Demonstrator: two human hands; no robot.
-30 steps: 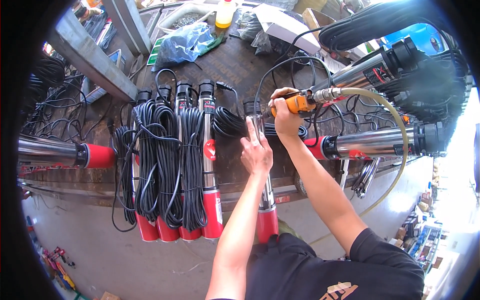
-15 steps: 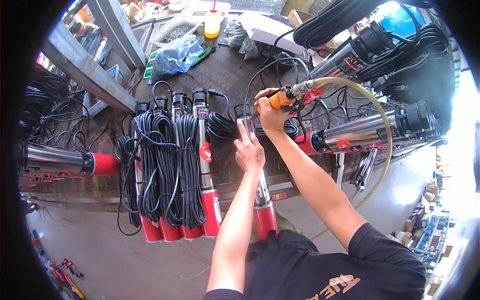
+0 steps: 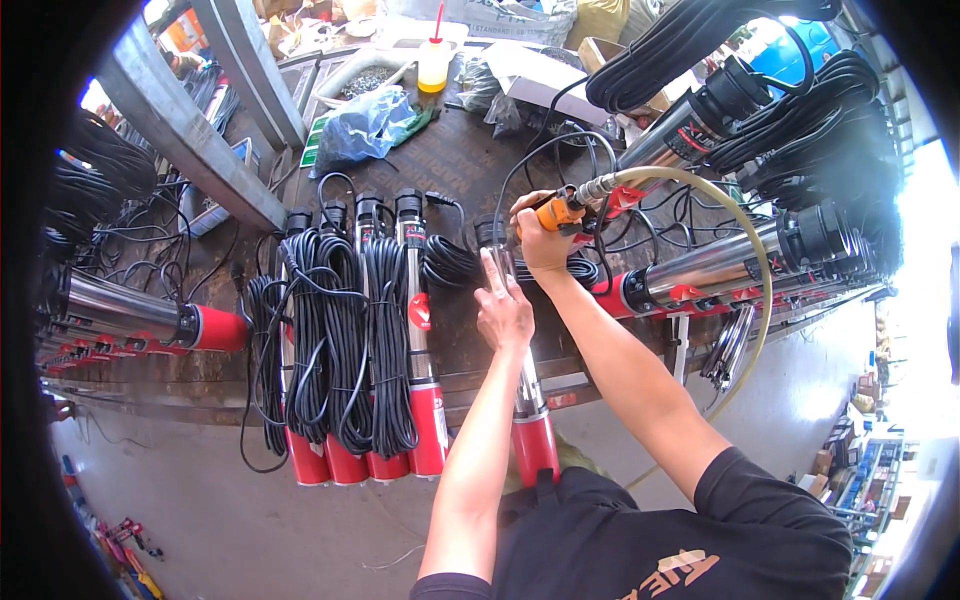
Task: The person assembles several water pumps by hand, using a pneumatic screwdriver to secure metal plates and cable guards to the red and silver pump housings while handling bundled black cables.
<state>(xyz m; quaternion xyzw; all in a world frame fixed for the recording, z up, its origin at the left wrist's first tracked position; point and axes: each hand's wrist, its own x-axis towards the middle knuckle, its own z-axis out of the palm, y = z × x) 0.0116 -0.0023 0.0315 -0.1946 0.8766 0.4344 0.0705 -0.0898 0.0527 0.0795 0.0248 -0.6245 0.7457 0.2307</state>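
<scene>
In front of me a submersible pump, steel with a red lower end, lies lengthwise, its red end past the table edge toward my body. My left hand rests on its steel barrel, index finger stretched toward the black top end, the other fingers curled round the barrel. My right hand is closed around an orange air screwdriver, just right of the pump's black end. A clear yellowish hose runs from the tool. The tool's tip is hidden behind my hand and the cables.
Several finished-looking pumps with coiled black cables lie side by side at left. More pumps sit at right. Farther back are a blue plastic bag, a yellow bottle and a white box. A metal post rises at left.
The view has shifted slightly, so the table and pumps appear a little lower and further right. Both hands keep their places at the pump and tool.
</scene>
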